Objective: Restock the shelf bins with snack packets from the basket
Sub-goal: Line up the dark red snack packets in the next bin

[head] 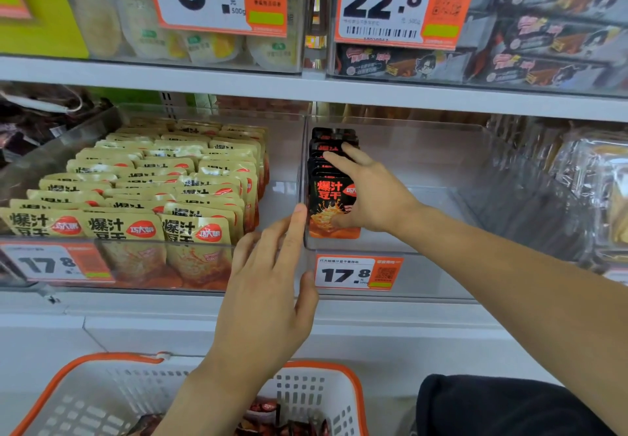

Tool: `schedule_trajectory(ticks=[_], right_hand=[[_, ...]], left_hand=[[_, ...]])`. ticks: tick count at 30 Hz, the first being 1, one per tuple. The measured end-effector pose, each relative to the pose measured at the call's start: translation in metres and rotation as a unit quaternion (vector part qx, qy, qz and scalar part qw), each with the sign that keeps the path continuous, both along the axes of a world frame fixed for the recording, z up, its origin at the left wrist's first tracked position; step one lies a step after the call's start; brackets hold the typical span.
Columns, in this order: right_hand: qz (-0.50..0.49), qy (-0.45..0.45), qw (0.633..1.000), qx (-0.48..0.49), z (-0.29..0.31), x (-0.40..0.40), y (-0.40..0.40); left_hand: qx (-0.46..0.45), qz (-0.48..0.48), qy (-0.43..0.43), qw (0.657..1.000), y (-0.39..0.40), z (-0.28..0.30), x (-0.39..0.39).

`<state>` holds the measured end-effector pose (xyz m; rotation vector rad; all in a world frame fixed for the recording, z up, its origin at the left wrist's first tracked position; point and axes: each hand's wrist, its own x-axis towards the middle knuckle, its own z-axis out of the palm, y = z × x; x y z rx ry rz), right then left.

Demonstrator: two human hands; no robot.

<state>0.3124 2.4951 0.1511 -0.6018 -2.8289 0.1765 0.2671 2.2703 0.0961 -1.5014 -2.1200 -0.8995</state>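
One row of black-and-orange snack packets (331, 194), seemingly upright, under right hand (370, 194).

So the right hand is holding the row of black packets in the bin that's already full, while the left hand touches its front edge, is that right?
Not quite: that bin is mostly bare, not full. The head view shows one row of black packets along its left wall, held by the right hand. The left hand does touch the front edge.
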Motion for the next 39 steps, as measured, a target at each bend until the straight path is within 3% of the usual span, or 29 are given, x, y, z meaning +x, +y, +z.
schedule_trajectory(ticks=[7,27,31,33,35,37,39], right_hand=[[-0.005,-0.024,1.0,-0.003,0.004,0.0,0.002],[-0.021,0.071,0.997,-0.033,0.009,0.01,0.002],[-0.03,0.101,0.994,0.037,0.016,0.024,-0.007],[0.008,0.183,0.976,0.118,0.022,0.036,-0.02],[0.078,0.291,0.936,0.181,0.032,0.05,-0.042],[0.154,0.339,0.908,0.193,0.035,0.059,-0.074],[0.223,0.323,0.908,0.147,0.017,0.061,-0.111]], left_hand=[[-0.004,0.001,0.001,1.0,-0.002,0.001,0.0],[-0.005,-0.008,-0.009,1.0,-0.004,0.0,0.0],[0.093,-0.035,-0.064,0.993,-0.011,0.003,0.009],[0.178,-0.039,-0.057,0.982,-0.022,0.0,0.02],[0.208,-0.047,-0.096,0.972,-0.033,-0.015,0.025],[0.175,-0.041,-0.18,0.967,-0.041,-0.043,0.023],[0.087,-0.007,-0.255,0.963,-0.05,-0.087,0.017]])
